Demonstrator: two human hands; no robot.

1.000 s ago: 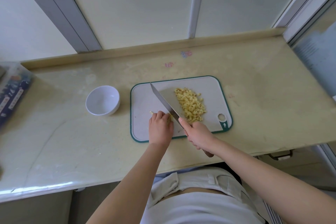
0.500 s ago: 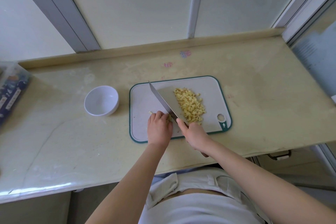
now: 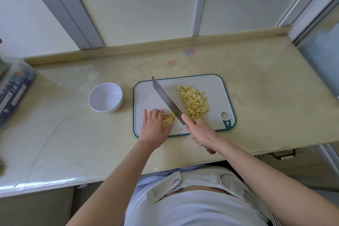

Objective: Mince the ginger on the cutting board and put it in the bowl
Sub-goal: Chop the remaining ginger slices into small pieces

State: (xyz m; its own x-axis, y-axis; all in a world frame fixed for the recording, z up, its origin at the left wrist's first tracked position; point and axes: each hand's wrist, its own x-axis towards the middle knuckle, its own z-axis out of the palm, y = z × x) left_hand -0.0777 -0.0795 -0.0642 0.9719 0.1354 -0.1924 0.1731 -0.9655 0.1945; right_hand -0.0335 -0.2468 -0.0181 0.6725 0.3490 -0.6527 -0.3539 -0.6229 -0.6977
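Ginger strips and minced ginger are seen on the cutting board.
The strips are held down at the board's near left by the left hand, its fingers laid nearly straight and close together. The minced pile is heaped right of the knife, whose handle is wrapped by the curled fingers of the right hand; the blade is angled away to the left. A white bowl is set on the bench just left of the board. A printed package lies at the far left (its writing is too blurred to be read).
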